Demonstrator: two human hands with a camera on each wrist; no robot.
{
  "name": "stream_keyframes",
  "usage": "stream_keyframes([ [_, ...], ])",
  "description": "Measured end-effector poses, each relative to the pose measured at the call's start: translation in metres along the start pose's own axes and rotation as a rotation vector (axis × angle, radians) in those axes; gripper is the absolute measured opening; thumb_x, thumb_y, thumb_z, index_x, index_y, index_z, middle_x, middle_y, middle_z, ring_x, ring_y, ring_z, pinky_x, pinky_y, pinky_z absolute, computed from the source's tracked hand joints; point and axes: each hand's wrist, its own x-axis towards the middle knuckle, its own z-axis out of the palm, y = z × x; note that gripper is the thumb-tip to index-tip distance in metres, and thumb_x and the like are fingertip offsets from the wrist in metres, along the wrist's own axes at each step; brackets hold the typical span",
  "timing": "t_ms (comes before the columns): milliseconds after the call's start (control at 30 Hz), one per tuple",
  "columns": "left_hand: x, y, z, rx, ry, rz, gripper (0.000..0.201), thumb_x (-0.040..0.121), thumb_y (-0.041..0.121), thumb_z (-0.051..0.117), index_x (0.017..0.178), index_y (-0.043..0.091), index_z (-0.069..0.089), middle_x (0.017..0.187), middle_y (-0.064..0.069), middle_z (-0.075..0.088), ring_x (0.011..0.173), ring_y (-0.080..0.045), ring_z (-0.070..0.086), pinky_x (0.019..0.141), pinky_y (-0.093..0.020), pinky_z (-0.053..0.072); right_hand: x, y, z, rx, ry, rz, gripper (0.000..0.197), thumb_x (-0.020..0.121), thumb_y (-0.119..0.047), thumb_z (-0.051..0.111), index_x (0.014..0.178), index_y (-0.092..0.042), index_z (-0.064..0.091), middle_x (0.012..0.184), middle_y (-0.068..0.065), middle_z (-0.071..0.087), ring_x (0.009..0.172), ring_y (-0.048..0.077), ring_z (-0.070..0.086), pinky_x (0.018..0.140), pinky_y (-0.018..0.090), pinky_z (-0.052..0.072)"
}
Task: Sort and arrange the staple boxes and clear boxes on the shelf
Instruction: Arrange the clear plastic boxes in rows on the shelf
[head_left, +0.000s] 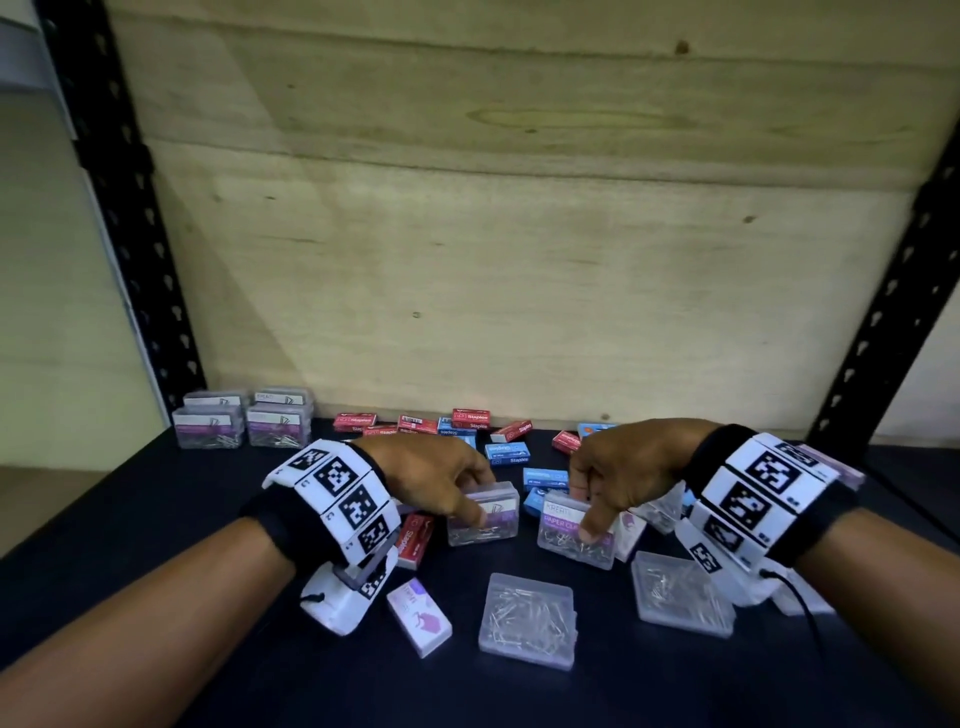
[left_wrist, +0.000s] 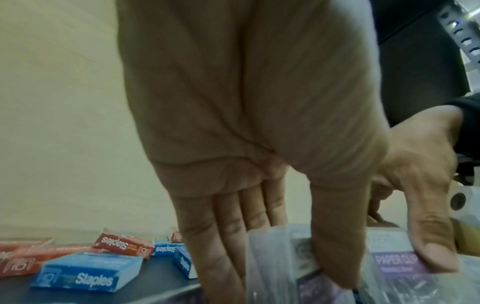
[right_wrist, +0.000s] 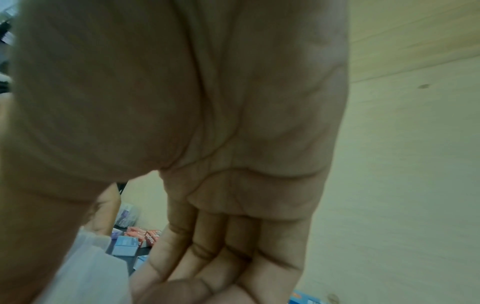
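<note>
My left hand grips a clear box of paper clips on the dark shelf, thumb in front and fingers behind it. Just to its right, my right hand grips a second clear box with a purple PAPER CLIPS label, thumb on its front face. Stacked clear boxes stand at the back left. Red staple boxes and blue staple boxes lie scattered along the back. The right wrist view shows mostly palm and a blurred clear box.
Two flat clear boxes lie near the front. A white and purple box and a red staple box lie by my left wrist. Black uprights and a wooden back panel bound the shelf.
</note>
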Motion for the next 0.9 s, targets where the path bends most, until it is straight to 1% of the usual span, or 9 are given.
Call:
stream_keyframes([
  [167,-0.004,-0.010,-0.008,-0.069,0.051,0.018,0.038,0.089,0.028,0.069,0.125,0.022,0.059,0.119,0.007,0.066,0.109,-0.011,0.062,0.100,-0.028,0.046,0.004,0.000,-0.006,0.055,0.004,-0.034,0.030,0.076,-0.041,0.081,0.098,-0.030,0.063,0.091,-0.011,0.071,0.083,0.010,0.065,0.083,0.026,0.050],
  [233,-0.011,-0.017,-0.015,-0.089,0.084,0.010,0.036,0.089,0.029,0.069,0.123,0.024,0.059,0.116,0.009,0.066,0.105,-0.010,0.063,0.093,-0.024,0.047,0.008,-0.005,-0.013,0.064,0.026,-0.055,0.028,0.077,-0.040,0.081,0.098,-0.031,0.066,0.093,-0.011,0.072,0.086,0.011,0.066,0.084,0.028,0.050],
  [300,-0.021,-0.028,-0.024,-0.079,0.117,-0.021,0.034,0.089,0.031,0.069,0.121,0.025,0.060,0.108,0.014,0.065,0.099,-0.008,0.063,0.088,-0.022,0.047,0.014,-0.012,-0.022,0.066,0.058,-0.085,0.028,0.078,-0.042,0.079,0.102,-0.031,0.069,0.094,-0.012,0.072,0.088,0.010,0.065,0.083,0.027,0.048],
  [433,-0.044,-0.060,-0.039,-0.070,0.166,-0.113,0.029,0.087,0.031,0.070,0.115,0.026,0.063,0.105,0.014,0.068,0.097,-0.010,0.064,0.096,-0.029,0.048,0.031,-0.037,-0.036,0.088,0.125,-0.179,0.030,0.082,-0.042,0.076,0.106,-0.028,0.067,0.085,-0.014,0.066,0.079,0.006,0.059,0.075,0.024,0.045],
  [500,-0.060,-0.079,-0.045,-0.050,0.188,-0.169,0.026,0.088,0.030,0.069,0.112,0.028,0.063,0.100,0.015,0.066,0.092,-0.008,0.062,0.087,-0.022,0.048,0.045,-0.056,-0.041,0.105,0.148,-0.227,0.030,0.084,-0.040,0.075,0.109,-0.024,0.067,0.086,-0.014,0.067,0.078,0.006,0.060,0.072,0.022,0.045],
  [567,-0.076,-0.099,-0.054,0.002,0.216,-0.243,0.029,0.088,0.032,0.068,0.116,0.029,0.062,0.102,0.015,0.064,0.095,-0.008,0.060,0.081,-0.020,0.044,0.063,-0.078,-0.045,0.097,0.174,-0.273,0.030,0.085,-0.039,0.074,0.109,-0.024,0.067,0.091,-0.011,0.068,0.084,0.009,0.062,0.079,0.025,0.049],
  [633,-0.091,-0.120,-0.062,0.043,0.232,-0.319,0.033,0.087,0.033,0.069,0.119,0.029,0.062,0.108,0.012,0.063,0.099,-0.009,0.059,0.084,-0.020,0.044,0.081,-0.100,-0.050,0.072,0.197,-0.314,0.033,0.085,-0.042,0.073,0.112,-0.026,0.065,0.099,-0.010,0.068,0.091,0.012,0.063,0.087,0.031,0.051],
  [767,-0.116,-0.164,-0.072,0.069,0.240,-0.462,0.038,0.087,0.027,0.069,0.123,0.025,0.059,0.120,0.004,0.061,0.108,-0.014,0.058,0.087,-0.023,0.044,0.106,-0.149,-0.061,0.050,0.241,-0.385,0.038,0.089,-0.039,0.068,0.124,-0.025,0.059,0.112,-0.007,0.063,0.098,0.013,0.060,0.090,0.029,0.048],
  [900,-0.128,-0.204,-0.074,0.023,0.286,-0.530,0.041,0.087,0.019,0.068,0.125,0.021,0.056,0.115,0.004,0.054,0.105,-0.012,0.054,0.081,-0.019,0.041,0.129,-0.193,-0.069,0.018,0.266,-0.435,0.046,0.090,-0.041,0.065,0.132,-0.025,0.055,0.124,-0.002,0.061,0.106,0.016,0.059,0.096,0.031,0.048],
])
